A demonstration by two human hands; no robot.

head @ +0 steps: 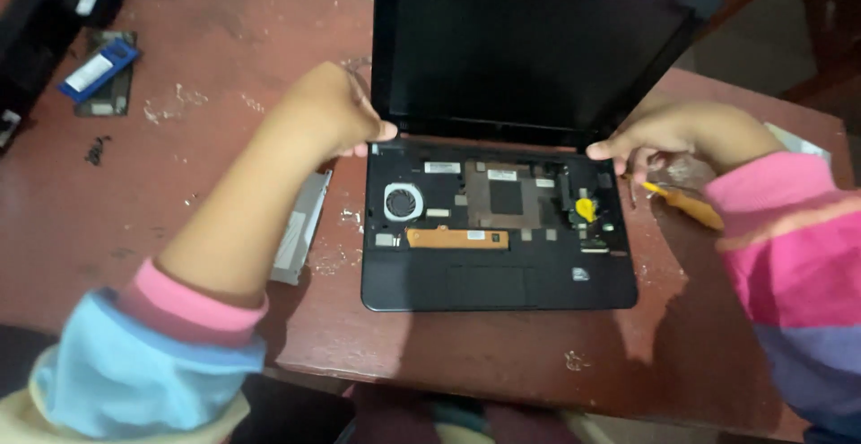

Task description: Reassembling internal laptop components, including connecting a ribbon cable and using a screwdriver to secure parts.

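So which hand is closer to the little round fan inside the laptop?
Left. The left hand grips the laptop's rear left corner, just above the fan. The right hand is at the far right corner, across the base from it.

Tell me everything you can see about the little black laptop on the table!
The small black laptop sits open on the worn reddish-brown wooden table, dark screen upright. Its keyboard is missing, so the insides show: a round white fan, a brown square patch, an orange strip and a yellow bit. The touchpad remains. The left hand and right hand touch its hinge corners.
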